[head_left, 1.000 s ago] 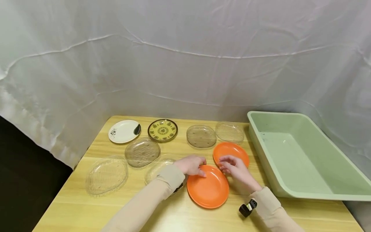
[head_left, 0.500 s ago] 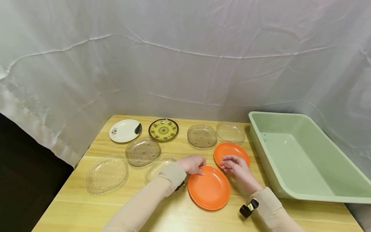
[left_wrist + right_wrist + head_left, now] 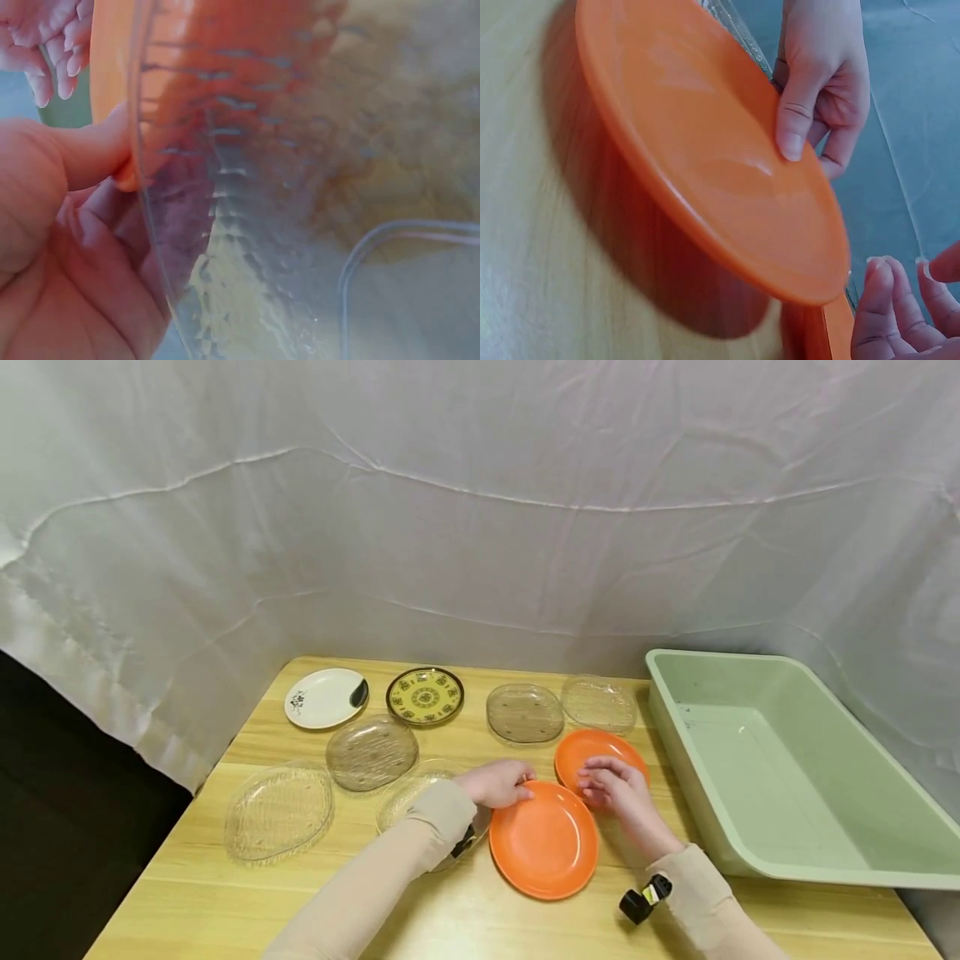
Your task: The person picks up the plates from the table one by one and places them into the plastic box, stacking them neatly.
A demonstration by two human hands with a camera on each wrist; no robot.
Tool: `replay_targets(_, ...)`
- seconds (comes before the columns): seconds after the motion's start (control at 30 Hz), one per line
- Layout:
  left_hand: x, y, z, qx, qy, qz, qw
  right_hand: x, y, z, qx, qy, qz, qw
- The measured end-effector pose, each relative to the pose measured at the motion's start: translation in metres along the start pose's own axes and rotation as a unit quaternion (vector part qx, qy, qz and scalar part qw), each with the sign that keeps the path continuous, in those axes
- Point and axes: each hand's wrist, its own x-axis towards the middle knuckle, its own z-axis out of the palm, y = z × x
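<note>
My left hand [image 3: 497, 783] pinches the far-left rim of a round orange plate [image 3: 543, 843], thumb on top and fingers beneath. In the right wrist view this orange plate [image 3: 712, 157] is raised and tilted, with a shadow on the wood below. A clear textured plate [image 3: 270, 225] fills much of the left wrist view, overlapping the left fingers; in the head view it lies under my left wrist. My right hand [image 3: 618, 793], fingers loosely bent and holding nothing, hovers over a second orange plate [image 3: 588, 747] behind and right of the first.
A large pale green tub [image 3: 772, 793] stands at the right. Along the back lie a white plate [image 3: 322, 697], a yellow patterned plate [image 3: 425, 696], a brownish clear plate [image 3: 525, 714] and a clear plate [image 3: 598, 703]. Another brownish plate [image 3: 371, 753] and clear plate [image 3: 277, 814] lie left.
The orange plate in my left hand has shifted slightly up and to the right and its far edge has lifted. My right hand has moved slightly right, still holding nothing.
</note>
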Motion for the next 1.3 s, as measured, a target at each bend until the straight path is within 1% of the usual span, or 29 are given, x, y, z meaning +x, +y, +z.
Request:
replay_targets(0.17,0.001,-0.002,-0.002,-0.032,0.027,0.024,0.9988,-0.001,-0.003,-0.001,0.017,0.017,-0.005,0.9997)
replay_targets(0.27,0.002,-0.003,-0.004,-0.033,0.043,0.032,0.998,-0.003,-0.005,0.001,0.02,0.025,-0.013,0.9994)
replay_targets(0.4,-0.001,-0.003,-0.009,-0.034,0.062,0.025,0.9972,-0.002,-0.005,0.004,0.026,0.038,-0.025,0.9986)
replay_targets(0.53,-0.005,-0.003,-0.012,-0.043,0.089,0.009,0.9951,-0.002,-0.006,0.007,0.029,0.046,-0.041,0.9977)
replay_targets(0.7,-0.009,-0.004,-0.017,-0.079,0.127,0.007,0.9887,-0.003,-0.009,0.01,0.042,0.058,-0.043,0.9965)
replay_targets(0.87,-0.014,-0.005,-0.021,-0.111,0.146,0.002,0.983,-0.004,-0.009,0.015,0.073,0.069,-0.046,0.9939)
replay_targets(0.93,-0.017,-0.005,-0.022,-0.13,0.156,-0.005,0.9792,-0.004,-0.009,0.016,0.083,0.068,-0.051,0.9929)
replay_targets(1.03,-0.02,-0.004,-0.023,-0.164,0.177,-0.011,0.9705,-0.003,-0.009,0.019,0.097,0.063,-0.052,0.9919)
replay_targets(1.13,-0.022,-0.004,-0.024,-0.203,0.194,-0.018,0.9596,-0.004,-0.011,0.022,0.114,0.058,-0.043,0.9908)
replay_targets(1.2,-0.022,-0.004,-0.024,-0.222,0.206,-0.02,0.9528,-0.005,-0.012,0.025,0.126,0.056,-0.038,0.9898)
replay_targets(1.3,-0.023,-0.005,-0.024,-0.257,0.223,-0.019,0.9403,-0.005,-0.014,0.029,0.169,0.055,-0.039,0.9833)
